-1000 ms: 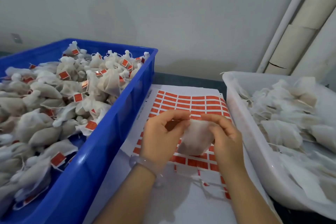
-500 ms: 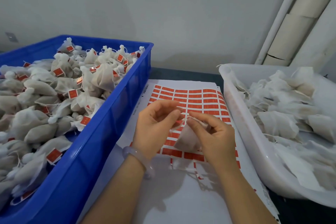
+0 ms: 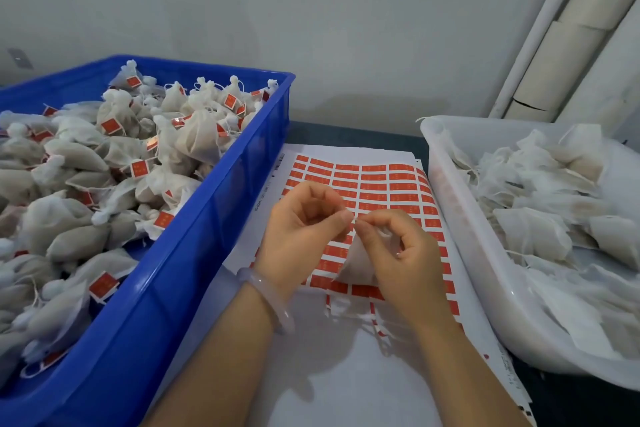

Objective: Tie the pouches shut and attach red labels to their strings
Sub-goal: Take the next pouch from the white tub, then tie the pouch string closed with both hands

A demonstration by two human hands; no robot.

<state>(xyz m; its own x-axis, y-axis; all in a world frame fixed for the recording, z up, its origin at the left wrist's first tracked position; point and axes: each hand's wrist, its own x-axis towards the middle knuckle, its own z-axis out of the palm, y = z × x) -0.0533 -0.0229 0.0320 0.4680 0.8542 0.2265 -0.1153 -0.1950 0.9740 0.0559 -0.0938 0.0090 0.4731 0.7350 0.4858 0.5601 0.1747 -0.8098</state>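
Left of the grip the blue crate [image 3: 207, 236] of tagged pouches, and right of it the white tub [image 3: 460, 218] of untied ones, lie as they did a second ago, both cut off by the frame. The label sheet [image 3: 381, 184] beneath is unshifted too. The pouch [image 3: 356, 263], then cupped broad between both hands, now hangs as a narrow cone under the right hand [image 3: 405, 253], which pinches its gathered neck. The left hand [image 3: 301, 232] pinches thumb to forefinger right against that neck. The mouth looks drawn closed, with knot and label still to do. The string [image 3: 354, 216] shows only faintly between the fingertips, and the right fingers hide the neck.
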